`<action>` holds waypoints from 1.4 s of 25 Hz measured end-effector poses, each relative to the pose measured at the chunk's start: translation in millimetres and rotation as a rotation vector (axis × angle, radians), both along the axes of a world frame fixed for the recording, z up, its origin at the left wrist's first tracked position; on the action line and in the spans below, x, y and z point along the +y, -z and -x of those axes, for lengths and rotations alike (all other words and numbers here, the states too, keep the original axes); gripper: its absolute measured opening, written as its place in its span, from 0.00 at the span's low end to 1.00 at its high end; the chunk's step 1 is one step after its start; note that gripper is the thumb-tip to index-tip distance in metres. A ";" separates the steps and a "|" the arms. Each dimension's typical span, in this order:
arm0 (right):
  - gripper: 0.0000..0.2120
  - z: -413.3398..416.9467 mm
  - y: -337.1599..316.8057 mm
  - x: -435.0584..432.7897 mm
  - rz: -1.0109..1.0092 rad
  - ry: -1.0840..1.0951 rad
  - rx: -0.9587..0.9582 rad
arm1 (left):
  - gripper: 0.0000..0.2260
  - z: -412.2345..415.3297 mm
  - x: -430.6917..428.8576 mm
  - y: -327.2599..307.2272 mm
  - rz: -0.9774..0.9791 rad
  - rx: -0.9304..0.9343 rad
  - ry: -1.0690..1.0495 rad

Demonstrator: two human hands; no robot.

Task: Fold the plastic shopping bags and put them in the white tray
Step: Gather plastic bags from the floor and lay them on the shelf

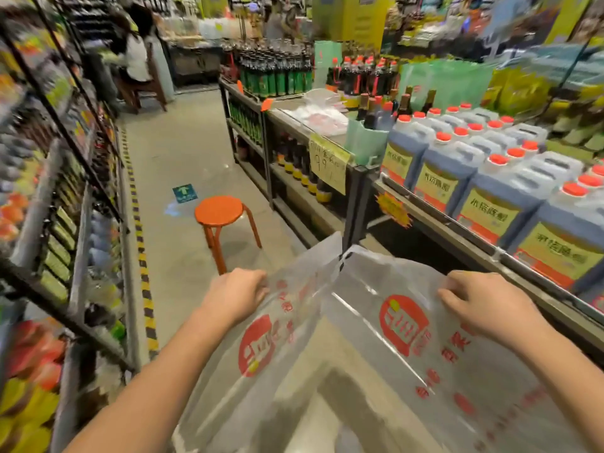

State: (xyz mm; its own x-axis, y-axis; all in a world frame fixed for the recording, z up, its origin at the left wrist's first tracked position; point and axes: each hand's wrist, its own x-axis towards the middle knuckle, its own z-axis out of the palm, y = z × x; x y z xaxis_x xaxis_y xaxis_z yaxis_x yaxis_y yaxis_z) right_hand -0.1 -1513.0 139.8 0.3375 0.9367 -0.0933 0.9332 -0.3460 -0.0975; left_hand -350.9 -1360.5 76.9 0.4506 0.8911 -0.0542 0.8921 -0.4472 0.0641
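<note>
Bag [376,338] stretched left-right between left hand [237,297] and right hand [483,304], each pinching a top edge; fold runs across.

Head-worn view, forward and downward

Shop aisle [183,178], orange stool [223,210], stocked shelves [425,204].
</note>
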 end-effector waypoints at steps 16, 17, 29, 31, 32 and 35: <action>0.09 -46.7 -12.0 436.0 -0.066 -0.391 0.001 | 0.11 2.0 331.9 -52.9 -0.085 0.106 -0.351; 0.09 -43.1 -12.9 457.9 -0.057 -0.402 -0.014 | 0.10 4.1 354.6 -51.7 -0.081 0.106 -0.356; 0.09 -2.8 -25.8 744.9 -0.022 -0.163 0.008 | 0.05 39.3 708.1 -49.1 -0.137 -0.100 -0.111; 0.09 -5.9 -38.8 787.1 -0.086 -0.098 0.022 | 0.07 31.0 769.1 -61.4 -0.143 -0.089 -0.041; 0.09 -8.5 -46.9 805.5 -0.114 -0.062 0.036 | 0.07 23.0 796.0 -68.3 -0.140 -0.110 -0.008; 0.08 -27.8 -66.8 849.6 -0.172 0.034 0.085 | 0.10 -5.5 872.8 -69.9 -0.150 -0.099 0.072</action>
State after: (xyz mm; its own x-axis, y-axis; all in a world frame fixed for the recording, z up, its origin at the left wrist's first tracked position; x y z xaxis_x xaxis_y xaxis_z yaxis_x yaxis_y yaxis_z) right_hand 27.7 -663.3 206.5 0.3672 0.9294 0.0375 0.9071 -0.3488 -0.2357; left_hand -345.4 -487.7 146.9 0.5103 0.8509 0.1249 0.8499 -0.5212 0.0778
